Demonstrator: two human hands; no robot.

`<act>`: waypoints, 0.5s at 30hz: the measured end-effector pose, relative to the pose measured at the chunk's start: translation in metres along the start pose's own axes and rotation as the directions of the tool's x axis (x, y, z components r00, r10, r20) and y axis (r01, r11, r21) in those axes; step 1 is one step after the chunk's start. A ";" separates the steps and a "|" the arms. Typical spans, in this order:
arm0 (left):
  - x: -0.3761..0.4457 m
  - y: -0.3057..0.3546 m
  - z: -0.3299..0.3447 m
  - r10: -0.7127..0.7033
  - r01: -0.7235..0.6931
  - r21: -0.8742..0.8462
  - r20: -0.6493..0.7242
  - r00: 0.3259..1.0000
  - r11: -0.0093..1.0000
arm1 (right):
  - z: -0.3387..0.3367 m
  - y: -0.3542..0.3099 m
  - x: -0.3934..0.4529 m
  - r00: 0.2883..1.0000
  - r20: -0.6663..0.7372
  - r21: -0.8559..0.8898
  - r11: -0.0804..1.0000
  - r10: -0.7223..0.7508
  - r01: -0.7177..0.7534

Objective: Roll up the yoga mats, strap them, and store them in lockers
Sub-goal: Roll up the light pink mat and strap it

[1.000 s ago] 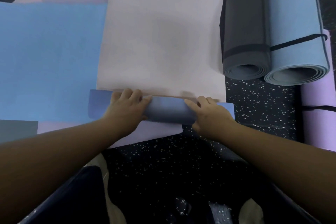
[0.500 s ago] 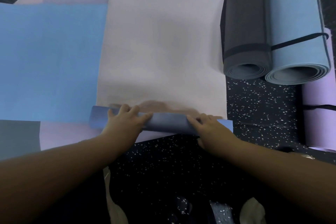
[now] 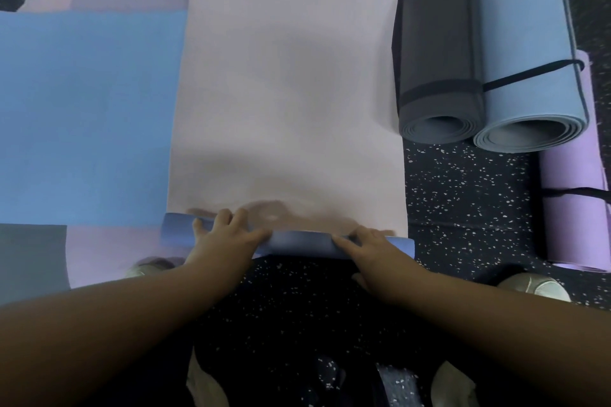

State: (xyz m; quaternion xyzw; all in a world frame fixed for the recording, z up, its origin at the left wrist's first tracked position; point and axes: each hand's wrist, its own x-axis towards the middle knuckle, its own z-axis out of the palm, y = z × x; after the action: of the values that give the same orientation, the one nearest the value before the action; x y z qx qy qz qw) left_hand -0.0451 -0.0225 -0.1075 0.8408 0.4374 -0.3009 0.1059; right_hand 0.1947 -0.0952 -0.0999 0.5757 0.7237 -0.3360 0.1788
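Observation:
A pale pink yoga mat [image 3: 287, 92] lies flat on the dark speckled floor, running away from me. Its near end is turned up into a thin roll [image 3: 297, 241] that shows the blue underside. My left hand [image 3: 224, 241] grips the left part of the roll, fingers curled over its top. My right hand [image 3: 373, 251] grips the right part, its index finger lying along the roll. No strap is on this mat, and no locker is in view.
A flat blue mat [image 3: 86, 116] lies to the left over pink, lilac and grey ones. To the right lie a strapped grey roll [image 3: 436, 76], a strapped light blue roll [image 3: 529, 76] and a purple roll [image 3: 575, 215]. My shoes [image 3: 535, 286] flank the near floor.
Both hands and the roll have come nearer to me, and the roll looks thinner. More of the pink mat lies flat. The rolled mats on the right have not moved.

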 end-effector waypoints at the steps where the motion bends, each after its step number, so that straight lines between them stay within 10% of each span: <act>1: 0.003 0.001 -0.001 -0.013 0.013 -0.012 -0.007 1.000 1.000 | 0.000 0.000 0.001 1.000 -0.005 0.000 1.000 0.003 -0.003; 15: 0.016 -0.009 -0.007 0.014 -0.020 -0.104 -0.062 0.998 0.994 | -0.010 0.000 0.012 0.987 -0.102 -0.053 0.991 0.120 -0.126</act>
State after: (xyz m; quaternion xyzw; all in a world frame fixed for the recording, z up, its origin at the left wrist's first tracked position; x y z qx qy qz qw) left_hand -0.0425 -0.0032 -0.1107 0.8466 0.4484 -0.2508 0.1387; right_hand 0.1927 -0.0801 -0.1006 0.6296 0.7045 -0.2736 0.1802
